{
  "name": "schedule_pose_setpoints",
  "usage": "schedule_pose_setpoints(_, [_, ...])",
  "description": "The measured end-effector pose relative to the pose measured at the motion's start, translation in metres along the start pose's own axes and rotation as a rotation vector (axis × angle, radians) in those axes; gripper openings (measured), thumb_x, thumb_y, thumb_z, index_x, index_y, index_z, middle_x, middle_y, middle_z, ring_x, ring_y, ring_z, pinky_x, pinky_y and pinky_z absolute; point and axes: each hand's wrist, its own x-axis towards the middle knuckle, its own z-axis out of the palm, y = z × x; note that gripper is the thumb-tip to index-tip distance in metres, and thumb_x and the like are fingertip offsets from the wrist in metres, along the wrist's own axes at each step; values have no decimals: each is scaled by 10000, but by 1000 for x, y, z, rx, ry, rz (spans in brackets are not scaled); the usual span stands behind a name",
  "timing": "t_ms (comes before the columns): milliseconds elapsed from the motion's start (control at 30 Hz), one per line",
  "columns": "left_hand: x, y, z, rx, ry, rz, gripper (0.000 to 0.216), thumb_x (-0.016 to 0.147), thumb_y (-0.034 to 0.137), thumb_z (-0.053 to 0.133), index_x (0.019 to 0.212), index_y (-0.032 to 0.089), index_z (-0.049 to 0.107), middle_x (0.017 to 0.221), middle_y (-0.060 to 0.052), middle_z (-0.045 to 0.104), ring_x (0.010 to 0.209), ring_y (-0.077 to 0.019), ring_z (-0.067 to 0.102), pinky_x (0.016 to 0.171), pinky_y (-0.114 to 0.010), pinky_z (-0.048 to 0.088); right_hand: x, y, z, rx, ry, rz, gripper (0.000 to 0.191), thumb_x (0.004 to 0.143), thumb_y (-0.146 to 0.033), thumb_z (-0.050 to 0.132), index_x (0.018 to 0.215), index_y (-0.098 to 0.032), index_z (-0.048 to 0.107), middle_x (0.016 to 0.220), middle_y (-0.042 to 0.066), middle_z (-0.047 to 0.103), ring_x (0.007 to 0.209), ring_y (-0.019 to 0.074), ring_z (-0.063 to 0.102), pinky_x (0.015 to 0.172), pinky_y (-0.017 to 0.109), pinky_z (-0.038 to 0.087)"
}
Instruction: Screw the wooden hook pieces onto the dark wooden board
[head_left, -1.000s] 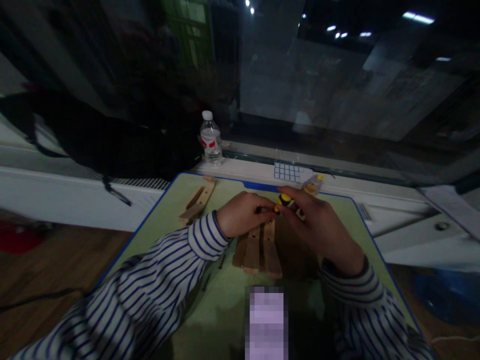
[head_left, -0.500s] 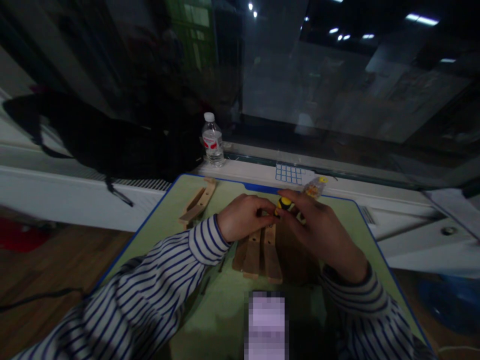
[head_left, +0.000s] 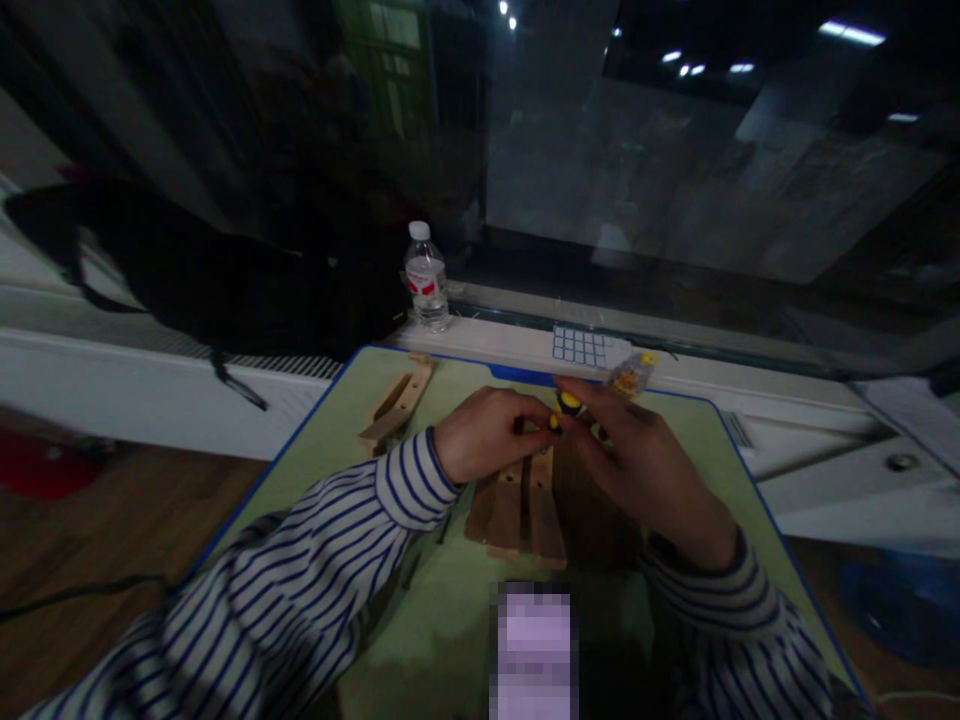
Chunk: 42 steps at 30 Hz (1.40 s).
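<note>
My right hand (head_left: 645,460) is closed around the yellow and black handle of a stubby screwdriver (head_left: 569,402), thumb and fingers on its sides. From the other side my left hand (head_left: 491,435) pinches at the lower yellow end of the screwdriver; its fingertips partly hide that end, and the tip is out of sight. Under both hands lie curved wooden pieces with holes, a left one (head_left: 507,510) and a right one (head_left: 546,520), side by side on a darker brown board (head_left: 600,510). Their far ends are covered by my hands.
More curved wooden pieces (head_left: 397,405) lie at the table's far left. A small clear bag (head_left: 632,374) sits near the back edge of the green table (head_left: 315,480). On the sill stand a water bottle (head_left: 426,280) and a black bag (head_left: 225,290). A blurred-out phone-like shape (head_left: 534,650) is in front.
The screwdriver handle is turned slightly in my right hand, showing its yellow and black parts differently. My left hand stays in place. The view has shifted very slightly.
</note>
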Motion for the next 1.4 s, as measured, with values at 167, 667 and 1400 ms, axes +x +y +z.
schedule_pose_setpoints(167, [0,-1,1,-16,13,-8,229,818,378,579,905,214,713,772,-12,704,680,-139,608,639,-232,415,0,1,2,5,18,16,369,917,-282,453,1276,-204,477,1114,94,664,881,208,666,755,379,550])
schedule_pose_setpoints(667, [-1,-1,1,26,-21,51,245,870,337,524,1014,229,690,877,-21,727,789,-156,649,702,-236,439,1,3,4,-3,25,40,360,907,-296,491,1249,-186,475,1081,91,672,825,195,667,684,334,548])
schedule_pose_setpoints(1400, [-2,2,-1,46,50,39,215,840,334,551,900,198,707,789,-18,711,723,-145,634,665,-237,426,-1,1,3,11,22,15,452,901,-305,497,1326,-184,402,1112,113,649,829,210,664,673,367,562])
